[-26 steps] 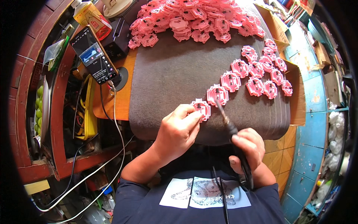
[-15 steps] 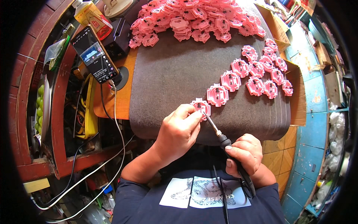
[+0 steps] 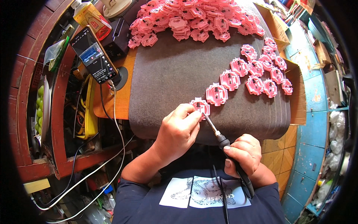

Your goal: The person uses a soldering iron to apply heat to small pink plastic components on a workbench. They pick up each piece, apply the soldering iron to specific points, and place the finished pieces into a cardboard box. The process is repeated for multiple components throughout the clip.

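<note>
My left hand [image 3: 180, 125] is closed, its fingertips pinched at the left side of a pink plastic part [image 3: 201, 106] near the mat's front edge. Whether a thin wire or other small piece is between those fingers I cannot make out. My right hand [image 3: 244, 155] is wrapped round the black handle of a soldering iron [image 3: 223, 140]. The iron's metal tip points up and left and meets the pink part beside my left fingertips. Next to that part, a row of like pink parts [image 3: 216, 94] runs away to the right, each with a small black piece inside.
A big heap of pink parts [image 3: 179, 23] covers the far end of the dark mat [image 3: 175, 67]. On the left, a phone [image 3: 94, 56] stands on a holder, with a bottle [image 3: 91, 18] behind it. Cardboard boxes [image 3: 297, 93] flank the right edge. The iron's cord [image 3: 225, 198] hangs across my shirt.
Almost nothing differs. The iron and my right hand have shifted very slightly left, with the tip still at the same pink part.
</note>
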### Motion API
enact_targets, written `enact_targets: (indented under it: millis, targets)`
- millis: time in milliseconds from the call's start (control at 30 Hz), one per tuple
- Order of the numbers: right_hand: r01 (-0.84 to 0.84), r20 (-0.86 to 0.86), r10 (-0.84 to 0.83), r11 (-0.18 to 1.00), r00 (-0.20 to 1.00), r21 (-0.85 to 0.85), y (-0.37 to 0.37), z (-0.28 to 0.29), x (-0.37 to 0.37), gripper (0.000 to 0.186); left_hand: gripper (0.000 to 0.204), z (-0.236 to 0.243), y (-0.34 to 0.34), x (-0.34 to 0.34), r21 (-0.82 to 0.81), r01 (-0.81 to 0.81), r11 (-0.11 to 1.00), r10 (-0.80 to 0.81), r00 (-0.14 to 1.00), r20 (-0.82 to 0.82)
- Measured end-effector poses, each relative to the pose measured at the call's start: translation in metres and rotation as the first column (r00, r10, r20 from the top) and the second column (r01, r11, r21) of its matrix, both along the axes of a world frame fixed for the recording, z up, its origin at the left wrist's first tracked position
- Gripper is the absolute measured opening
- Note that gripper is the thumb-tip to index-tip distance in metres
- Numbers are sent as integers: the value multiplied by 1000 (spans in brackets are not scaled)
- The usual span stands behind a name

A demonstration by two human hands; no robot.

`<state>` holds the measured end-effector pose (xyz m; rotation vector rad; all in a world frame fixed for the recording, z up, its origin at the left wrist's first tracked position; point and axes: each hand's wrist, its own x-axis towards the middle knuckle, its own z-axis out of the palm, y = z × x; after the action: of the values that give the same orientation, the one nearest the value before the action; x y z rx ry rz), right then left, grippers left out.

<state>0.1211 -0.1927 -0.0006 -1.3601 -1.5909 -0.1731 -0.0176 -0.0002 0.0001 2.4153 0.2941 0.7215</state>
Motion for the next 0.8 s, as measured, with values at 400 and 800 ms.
enact_targets:
  millis: [400, 800]
  targets:
    - [-11, 19, 11, 1000, 1000, 0, 1, 1, 1, 26, 21, 1, 0, 0, -5, 0, 1000, 0, 1000, 4]
    - [-12, 53, 12, 1000, 999, 0, 2, 1, 1, 30, 22, -1, 0, 0, -9, 1, 1000, -1, 1000, 6]
